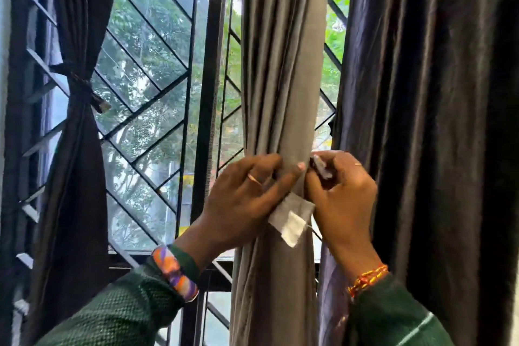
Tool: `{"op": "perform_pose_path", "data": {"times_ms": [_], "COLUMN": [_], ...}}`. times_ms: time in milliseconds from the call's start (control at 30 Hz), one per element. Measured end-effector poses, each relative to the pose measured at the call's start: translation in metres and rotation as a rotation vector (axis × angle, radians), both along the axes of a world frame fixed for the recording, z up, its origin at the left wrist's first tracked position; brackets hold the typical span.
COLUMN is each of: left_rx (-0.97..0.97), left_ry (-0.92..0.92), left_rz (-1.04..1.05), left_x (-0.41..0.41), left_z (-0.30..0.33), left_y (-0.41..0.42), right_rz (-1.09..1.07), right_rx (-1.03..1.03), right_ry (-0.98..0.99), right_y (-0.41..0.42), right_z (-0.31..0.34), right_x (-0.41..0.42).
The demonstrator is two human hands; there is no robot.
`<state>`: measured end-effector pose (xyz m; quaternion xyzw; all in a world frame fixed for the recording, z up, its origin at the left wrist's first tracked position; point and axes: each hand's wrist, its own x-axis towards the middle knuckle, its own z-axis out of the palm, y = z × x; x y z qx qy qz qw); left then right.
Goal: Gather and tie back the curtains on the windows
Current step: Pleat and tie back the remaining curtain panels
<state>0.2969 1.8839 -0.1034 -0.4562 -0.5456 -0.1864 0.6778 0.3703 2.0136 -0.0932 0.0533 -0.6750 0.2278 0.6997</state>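
Three curtains hang at the window. The grey curtain [280,64] is in the middle, gathered into one upright bundle; its long axis runs top to bottom and its folds run the same way. The dark curtain on the left [75,149] is already cinched at mid-height by a tie [84,87], narrowing there and flaring below. The dark curtain on the right [435,121] hangs loose and straight, its inner edge just beside the grey bundle.

Two hands work at the waist of the grey curtain. The left hand [247,199] curls around the left side of the bundle, thumb pressed across the front. The right hand [342,199] is at the right edge, pinching a small dark strap end [323,170] between thumb and fingers. A pale fabric tag [292,216] hangs tilted between the two hands, in front of the bundle.

Open glass and the diagonal window bars [151,64] show in a wide gap left of the grey curtain. On its right only a narrow strip of window is visible. One patterned band [175,272] sits on the left wrist, one beaded thread [368,279] on the right.
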Motion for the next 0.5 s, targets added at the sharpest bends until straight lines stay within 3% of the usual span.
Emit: {"op": "perform_pose_path", "data": {"times_ms": [33,133,367,500], "left_rx": [-0.083,-0.207,-0.193,-0.179], "left_ry": [0.156,0.208,0.225,0.517], "left_rz": [0.057,0.142,0.198,0.189], "left_x": [0.0,0.002,0.003,0.011], "left_z": [0.001,0.012,0.024,0.036], "left_y": [0.0,-0.005,-0.023,-0.036], "right_rz": [0.012,0.117,0.466,0.57], "right_rx": [0.071,0.152,-0.275,-0.379], "right_ry": [-0.013,-0.091,-0.236,-0.382], "right_y": [-0.002,-0.009,-0.028,-0.037], "right_z": [0.0,0.003,0.025,0.049], "right_x": [0.005,0.019,0.049,0.056]}}
